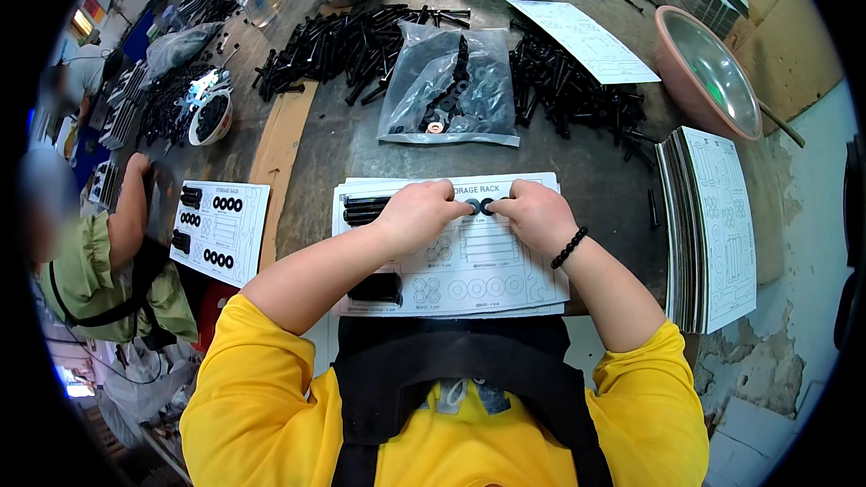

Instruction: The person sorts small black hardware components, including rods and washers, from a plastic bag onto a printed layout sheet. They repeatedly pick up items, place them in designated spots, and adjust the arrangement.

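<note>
The worktable [595, 171] is carrying everything in view, its grey top running from the person's chest to the far bowls. Heaps of black bolts [361, 41] are lying across its far half, on both sides of a clear plastic bag [451, 81] holding black rings. A pink-rimmed metal bowl [717, 72] is sitting at the right edge, and a stack of printed sheets [722, 225] is lying just below it.

Directly before the person, a white layout sheet [469, 257] — printed with outlines of circles and bars — is lying flat on a small pile of like sheets. Black bolts [365, 209] are resting on its upper left area, and more dark parts [377, 287] are lying at its lower left.

The left hand [417, 215] and the right hand [538, 215] are meeting at the sheet's upper middle. Each hand's fingers are pinched narrow, pressing on one of two black washers [479, 206] — the pair is lying side by side, touching, on the sheet between the fingertips.

At far left, another person's arm [131, 216] is resting by a second layout sheet [219, 230].
</note>
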Demonstrator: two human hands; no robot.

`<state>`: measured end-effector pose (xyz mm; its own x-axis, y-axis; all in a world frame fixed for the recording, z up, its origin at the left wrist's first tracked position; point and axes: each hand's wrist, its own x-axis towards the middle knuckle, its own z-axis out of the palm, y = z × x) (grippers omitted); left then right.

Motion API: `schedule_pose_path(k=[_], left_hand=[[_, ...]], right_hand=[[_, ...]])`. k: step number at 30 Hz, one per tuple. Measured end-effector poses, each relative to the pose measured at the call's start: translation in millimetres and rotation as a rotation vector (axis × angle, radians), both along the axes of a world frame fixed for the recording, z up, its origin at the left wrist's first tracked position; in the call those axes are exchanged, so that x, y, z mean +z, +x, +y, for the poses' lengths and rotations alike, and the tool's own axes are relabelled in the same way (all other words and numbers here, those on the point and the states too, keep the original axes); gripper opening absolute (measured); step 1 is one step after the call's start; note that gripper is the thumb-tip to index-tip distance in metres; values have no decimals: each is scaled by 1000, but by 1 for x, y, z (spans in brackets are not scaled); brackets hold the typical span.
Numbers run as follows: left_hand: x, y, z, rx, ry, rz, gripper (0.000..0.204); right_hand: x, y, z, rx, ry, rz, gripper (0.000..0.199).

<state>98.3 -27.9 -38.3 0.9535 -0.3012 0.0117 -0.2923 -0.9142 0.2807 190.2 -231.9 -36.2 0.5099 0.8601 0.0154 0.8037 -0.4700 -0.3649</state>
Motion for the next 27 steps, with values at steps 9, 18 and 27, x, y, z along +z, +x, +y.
schedule_pose_path(k=[9, 18, 27], left_hand=[[1, -17, 11, 36, 9, -95, 32], [1, -12, -2, -15, 123, -83, 40], [4, -26, 15, 83, 99, -13, 32]], right_hand=[[6, -2, -10, -25, -15, -12, 24], [-7, -4, -3, -21, 46, -63, 25], [2, 3, -23, -90, 11, -39, 19]])
